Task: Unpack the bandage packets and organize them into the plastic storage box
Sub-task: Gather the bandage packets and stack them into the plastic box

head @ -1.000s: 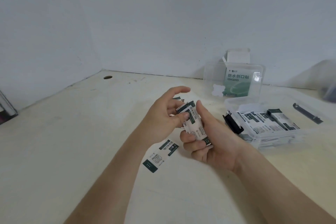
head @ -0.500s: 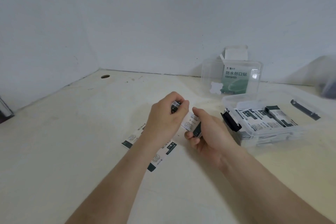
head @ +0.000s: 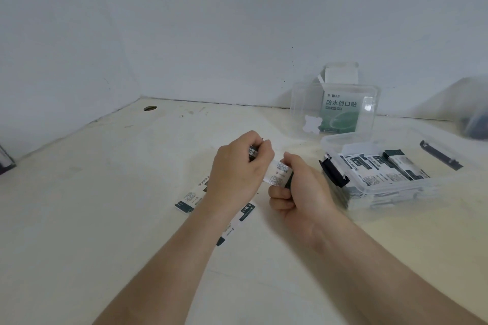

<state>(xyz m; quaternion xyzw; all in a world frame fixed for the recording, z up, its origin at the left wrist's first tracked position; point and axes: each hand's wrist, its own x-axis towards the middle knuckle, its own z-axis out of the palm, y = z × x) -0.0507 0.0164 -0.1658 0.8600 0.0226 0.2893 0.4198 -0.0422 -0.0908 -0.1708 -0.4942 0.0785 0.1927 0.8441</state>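
Lower now than a second ago, the left hand [head: 237, 166] and the right hand [head: 303, 192] are staying close over the table [head: 105, 192], holding a little bunch of bandage packets [head: 280, 174] between them. The left hand is pinching one end with curled fingers, and the right hand is squeezing the other end in its fist. More packets [head: 383, 169] are lying flat inside the plastic storage box [head: 343, 138] just to the right, and loose packets [head: 191, 196] are lying on the table under the left arm.
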